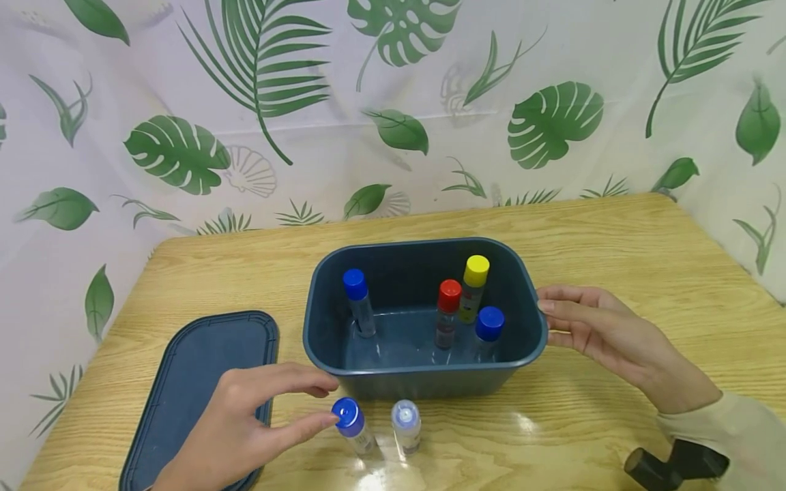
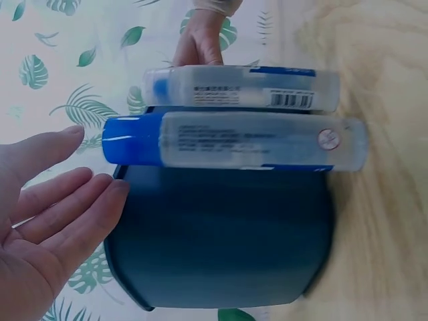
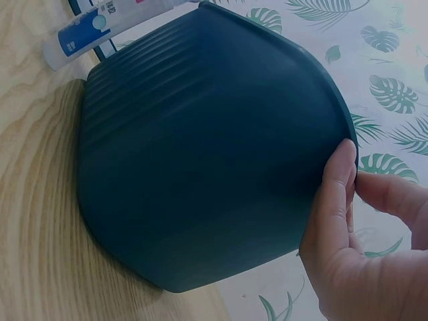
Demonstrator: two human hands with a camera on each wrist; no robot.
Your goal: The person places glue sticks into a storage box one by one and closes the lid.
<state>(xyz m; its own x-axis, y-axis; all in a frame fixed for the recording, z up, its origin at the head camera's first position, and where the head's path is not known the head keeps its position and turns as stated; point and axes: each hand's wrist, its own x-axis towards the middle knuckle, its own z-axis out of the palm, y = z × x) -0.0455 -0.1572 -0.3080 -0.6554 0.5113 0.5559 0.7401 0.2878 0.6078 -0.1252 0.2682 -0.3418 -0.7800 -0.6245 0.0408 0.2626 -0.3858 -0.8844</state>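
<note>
White cloth [image 1: 331,153], apparently, printed with green leaves [image 1: 555,125] (and pale shells [image 1: 252,170]), surrounds a wood-grain table [image 1: 614,239]; glare [image 1: 525,424] spots its near side.

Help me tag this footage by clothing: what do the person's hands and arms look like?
The left hand and right hand are bare, ungloved. A plain pale beige fabric sleeve shows on the right, a black, partly cylindrical device beside it; no sleeve shows left.

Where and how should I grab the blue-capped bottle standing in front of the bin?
Probably by the blue cap, from your left: the bottle stands upright, cap on top, and your left hand is on that side, thumb and fingers apart. The pale-capped bottle on its right and the bin behind leave less room.
</note>
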